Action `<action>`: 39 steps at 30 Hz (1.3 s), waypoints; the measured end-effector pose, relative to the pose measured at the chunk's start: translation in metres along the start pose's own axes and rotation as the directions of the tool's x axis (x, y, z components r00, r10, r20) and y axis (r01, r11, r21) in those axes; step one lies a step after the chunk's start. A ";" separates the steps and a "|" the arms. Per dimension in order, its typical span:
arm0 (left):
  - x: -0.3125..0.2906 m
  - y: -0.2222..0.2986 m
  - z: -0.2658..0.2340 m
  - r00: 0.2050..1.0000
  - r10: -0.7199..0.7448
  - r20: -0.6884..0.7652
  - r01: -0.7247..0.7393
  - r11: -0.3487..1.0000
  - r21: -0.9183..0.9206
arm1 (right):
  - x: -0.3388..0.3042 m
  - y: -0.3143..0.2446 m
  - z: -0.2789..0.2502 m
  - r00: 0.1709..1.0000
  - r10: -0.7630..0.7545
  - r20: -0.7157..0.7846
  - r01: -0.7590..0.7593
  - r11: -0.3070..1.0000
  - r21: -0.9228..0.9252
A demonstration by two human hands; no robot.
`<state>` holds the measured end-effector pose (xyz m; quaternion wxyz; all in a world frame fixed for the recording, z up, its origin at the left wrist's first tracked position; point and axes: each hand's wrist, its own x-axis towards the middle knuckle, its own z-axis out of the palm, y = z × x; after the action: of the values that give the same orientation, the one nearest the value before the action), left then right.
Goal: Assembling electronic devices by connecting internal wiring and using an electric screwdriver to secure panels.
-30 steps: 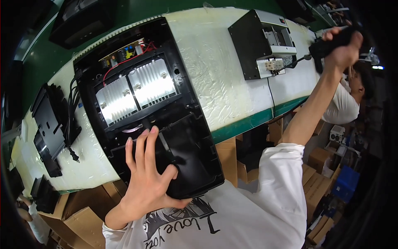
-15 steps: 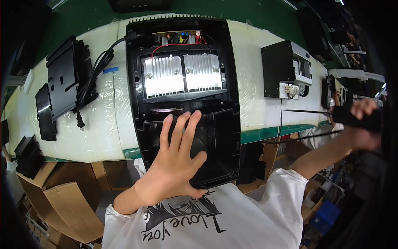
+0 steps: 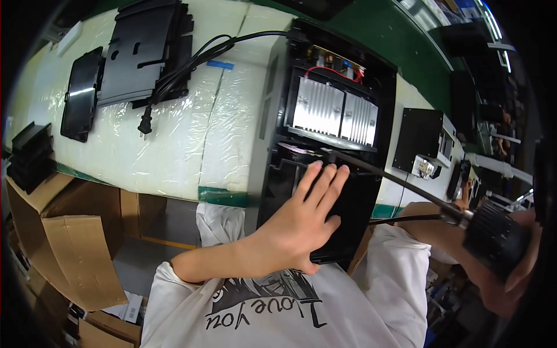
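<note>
A black device housing (image 3: 354,232) lies on the bench in front of me, its inside exposed. Within it sit two silver finned heat sinks (image 3: 318,107), with red wires and small circuit parts (image 3: 342,65) beyond them. My left hand (image 3: 293,223) rests over the nearer half of the housing, fingers stretched out, fingertips just short of the heat sinks. At the right, my right hand (image 3: 516,290) grips a black electric screwdriver (image 3: 493,238). Its long shaft slants over the housing, and the tip ends near my left fingertips; whether it touches a screw cannot be made out.
Left on the bench are black plastic panels (image 3: 134,52), a flat black panel (image 3: 81,95) and a black power cord (image 3: 191,64) running to the housing. A black metal unit (image 3: 419,139) stands on the right. An open cardboard box (image 3: 81,255) is below the bench edge.
My right hand has brought the screwdriver inward, so its shaft now reaches over the housing. The view has turned, shifting the bench things rightward. My left hand stays on the housing.
</note>
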<state>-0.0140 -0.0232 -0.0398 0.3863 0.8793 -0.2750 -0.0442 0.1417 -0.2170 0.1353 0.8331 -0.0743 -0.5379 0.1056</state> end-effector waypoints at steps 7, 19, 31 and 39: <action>-0.003 -0.002 0.001 0.999 -0.023 -0.024 0.023 1.000 0.021 | -0.040 0.024 -0.004 0.911 0.403 0.093 -0.412 0.868 0.276; -0.005 -0.006 0.005 0.998 -0.006 -0.062 0.010 0.998 0.068 | -0.095 0.130 -0.003 0.898 0.311 -0.311 -0.378 0.907 -0.185; 0.001 -0.006 0.016 0.987 -0.017 -0.162 0.017 1.000 -0.001 | -0.071 0.145 -0.004 0.860 0.472 -0.193 -0.492 0.667 -0.559; -0.001 -0.006 0.011 0.996 -0.020 -0.088 0.020 1.000 -0.009 | -0.041 0.146 0.002 0.558 0.817 -0.149 -0.700 0.365 -0.614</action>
<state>-0.0153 -0.0260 -0.0520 0.4010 0.8816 -0.2487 -0.0102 0.1099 -0.0867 0.0651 0.5626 -0.5689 -0.5170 0.3042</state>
